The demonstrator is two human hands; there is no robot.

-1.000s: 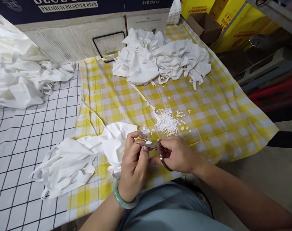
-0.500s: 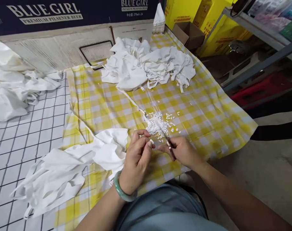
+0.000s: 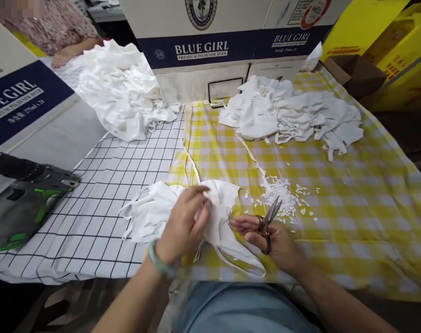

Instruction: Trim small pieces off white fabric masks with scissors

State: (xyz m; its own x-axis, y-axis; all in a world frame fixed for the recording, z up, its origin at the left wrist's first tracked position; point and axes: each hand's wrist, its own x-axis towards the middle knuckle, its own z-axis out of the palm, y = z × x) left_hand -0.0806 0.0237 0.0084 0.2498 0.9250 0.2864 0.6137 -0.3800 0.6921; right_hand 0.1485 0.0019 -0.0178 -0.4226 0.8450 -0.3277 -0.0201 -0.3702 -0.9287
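Note:
My left hand (image 3: 187,224), with a green bangle at the wrist, is closed with curled fingers at a white cloth piece with thin straps (image 3: 219,208); its fingertips are slightly blurred. A pair of scissors (image 3: 272,213) sits in my right hand (image 3: 278,238), handles around the fingers, blades partly apart and pointing up and away. The right fingertips reach to the cloth's right edge. More white strapped cloth (image 3: 151,210) lies bunched left of my left hand. Beyond the scissors is a heap of small white snippets (image 3: 281,194).
A larger white cloth pile (image 3: 123,92) lies at the back left, another (image 3: 294,111) at the back right. Beer cartons (image 3: 224,51) stand behind. A grey-green tool (image 3: 26,199) rests at the left edge. Another person's arm (image 3: 75,48) shows at the upper left.
The view has swung left. My left hand has moved from near the snippets to the white cloth. The scissors have turned in my right hand, which is now beside the cloth.

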